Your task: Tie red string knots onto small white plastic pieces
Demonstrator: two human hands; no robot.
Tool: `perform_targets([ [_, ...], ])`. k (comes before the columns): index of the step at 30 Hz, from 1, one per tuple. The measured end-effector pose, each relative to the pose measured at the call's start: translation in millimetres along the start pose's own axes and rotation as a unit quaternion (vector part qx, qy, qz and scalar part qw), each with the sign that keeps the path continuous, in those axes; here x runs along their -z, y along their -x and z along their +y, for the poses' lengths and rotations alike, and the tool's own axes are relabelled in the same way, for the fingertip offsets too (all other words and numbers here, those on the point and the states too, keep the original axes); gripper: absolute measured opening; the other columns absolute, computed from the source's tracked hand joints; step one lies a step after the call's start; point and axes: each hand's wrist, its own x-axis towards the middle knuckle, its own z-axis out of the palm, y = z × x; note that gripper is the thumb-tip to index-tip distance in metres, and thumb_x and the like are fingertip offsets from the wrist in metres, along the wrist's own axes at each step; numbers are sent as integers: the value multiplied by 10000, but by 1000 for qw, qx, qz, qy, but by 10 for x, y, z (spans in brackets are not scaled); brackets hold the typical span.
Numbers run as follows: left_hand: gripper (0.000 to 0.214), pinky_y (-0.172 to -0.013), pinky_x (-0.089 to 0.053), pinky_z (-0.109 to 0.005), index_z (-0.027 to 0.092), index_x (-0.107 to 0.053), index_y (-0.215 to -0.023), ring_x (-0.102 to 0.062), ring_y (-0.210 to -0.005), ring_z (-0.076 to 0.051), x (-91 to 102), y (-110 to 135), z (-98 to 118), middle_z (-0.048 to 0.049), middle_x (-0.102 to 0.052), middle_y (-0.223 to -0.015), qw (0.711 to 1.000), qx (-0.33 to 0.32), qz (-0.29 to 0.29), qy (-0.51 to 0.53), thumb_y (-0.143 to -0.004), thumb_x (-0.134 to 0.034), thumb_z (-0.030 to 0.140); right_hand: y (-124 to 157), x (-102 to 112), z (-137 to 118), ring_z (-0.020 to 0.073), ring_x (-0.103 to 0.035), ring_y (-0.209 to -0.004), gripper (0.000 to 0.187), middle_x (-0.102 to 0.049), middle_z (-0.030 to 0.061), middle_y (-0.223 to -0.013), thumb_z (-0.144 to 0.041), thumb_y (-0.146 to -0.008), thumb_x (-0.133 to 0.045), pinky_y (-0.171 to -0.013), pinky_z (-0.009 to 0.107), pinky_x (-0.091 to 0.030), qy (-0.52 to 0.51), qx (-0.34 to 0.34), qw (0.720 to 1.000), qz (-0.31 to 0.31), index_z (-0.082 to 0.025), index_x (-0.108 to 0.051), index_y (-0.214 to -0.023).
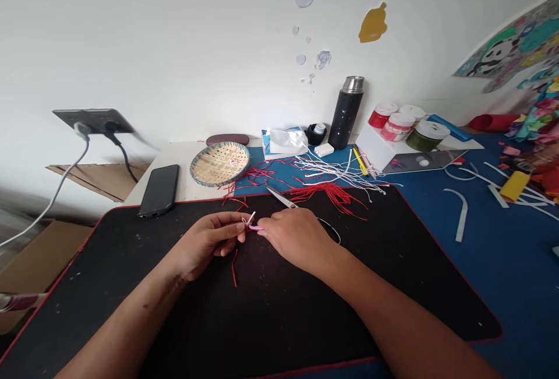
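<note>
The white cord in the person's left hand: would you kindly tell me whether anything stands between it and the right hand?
Only a small pink strip does: it lies between the white cord, held in the left hand, and the fingertips of the right hand. The scissors lie beyond, not between them.

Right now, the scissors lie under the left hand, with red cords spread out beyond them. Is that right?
Not quite: the scissors lie under the right hand, not the left hand, as the head view shows. The red cords are spread out beyond them, as you said.
</note>
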Motion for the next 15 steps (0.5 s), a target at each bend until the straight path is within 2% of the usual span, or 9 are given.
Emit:
perform_targets([
  [7, 361, -463, -195, -220, 151, -811, -1034, -413, -489, -52, -13, 19, 10, -37, -671, -754, 1000, -4, 6, 10, -766, -893, 378, -1, 53, 16, 225, -726, -838, 335, -801, 56, -944, -396, -1107, -483, -670, 321, -347, -45, -27, 998, -23, -216, -751, -1019],
  [15, 371, -457, -194, -214, 155, -806, -1000, -440, -475, -57, -109, -17, -32, -31, -682, -734, 996, -63, 56, 38, -743, -914, 401, 5, 4, -32, 208, -685, -712, 352, -782, 69, -841, -416, -1094, -475, -590, 326, -234, -106, -89, 990, 0, -209, -740, -987],
])
